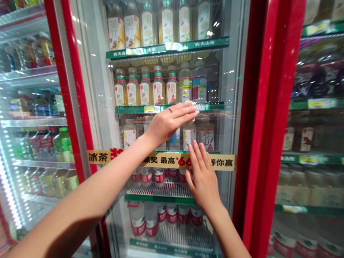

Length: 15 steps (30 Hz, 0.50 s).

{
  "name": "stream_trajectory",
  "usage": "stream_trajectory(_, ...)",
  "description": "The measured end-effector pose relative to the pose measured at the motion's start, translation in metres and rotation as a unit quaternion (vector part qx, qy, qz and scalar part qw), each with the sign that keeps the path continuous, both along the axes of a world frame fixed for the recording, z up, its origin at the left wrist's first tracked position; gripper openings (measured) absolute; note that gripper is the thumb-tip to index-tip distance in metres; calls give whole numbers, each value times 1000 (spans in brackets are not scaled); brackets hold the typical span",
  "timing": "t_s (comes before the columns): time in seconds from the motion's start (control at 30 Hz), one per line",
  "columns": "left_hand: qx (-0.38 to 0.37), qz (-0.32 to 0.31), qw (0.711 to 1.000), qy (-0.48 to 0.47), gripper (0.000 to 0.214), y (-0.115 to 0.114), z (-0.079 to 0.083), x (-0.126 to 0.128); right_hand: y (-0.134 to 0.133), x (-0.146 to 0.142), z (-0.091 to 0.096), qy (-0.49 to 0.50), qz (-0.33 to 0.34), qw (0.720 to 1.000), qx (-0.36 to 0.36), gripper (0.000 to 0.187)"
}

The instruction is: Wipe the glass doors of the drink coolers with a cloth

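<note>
My left hand [168, 120] reaches across the glass door [231, 86] of a drinks fridge, a ring on one finger. Its fingers are straight and close together, and they press a crumpled white tissue [194, 104] against the glass; most of the tissue is hidden under them. Lower and to the right, my right hand [202, 172] lies open on the door with its fingertips pointing up. It covers part of a gold printed strip [163, 161] that runs across the glass, and nothing shows in it.
Behind the glass, shelves hold rows of bottles, such as the tea bottles [158, 86] and red-labelled bottles [172, 215]. A red door frame [264, 129] stands at right and another red frame [77, 82] at left. More stocked fridges flank both sides.
</note>
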<state>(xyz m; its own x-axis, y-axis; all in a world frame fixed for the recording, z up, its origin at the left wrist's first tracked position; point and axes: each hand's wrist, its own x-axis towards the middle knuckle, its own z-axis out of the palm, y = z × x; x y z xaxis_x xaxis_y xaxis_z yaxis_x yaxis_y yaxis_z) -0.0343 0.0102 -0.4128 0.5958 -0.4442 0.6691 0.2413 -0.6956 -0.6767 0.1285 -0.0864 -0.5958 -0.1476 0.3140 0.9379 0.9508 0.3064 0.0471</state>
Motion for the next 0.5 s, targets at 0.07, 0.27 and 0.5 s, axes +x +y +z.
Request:
stream_trajectory(0.07,-11,7,999,-31,64,0,2,2,0,-4,0,-4,-1,1000,-1,99)
stream_trajectory(0.27,2,31,999,-20,60,-2,-6,18,7,-15,-4,-7,-6,1000,-3,98)
stream_trajectory(0.5,2,27,1000,4,58,5,6,-23,11,-21,-3,21,-23,999,32,92)
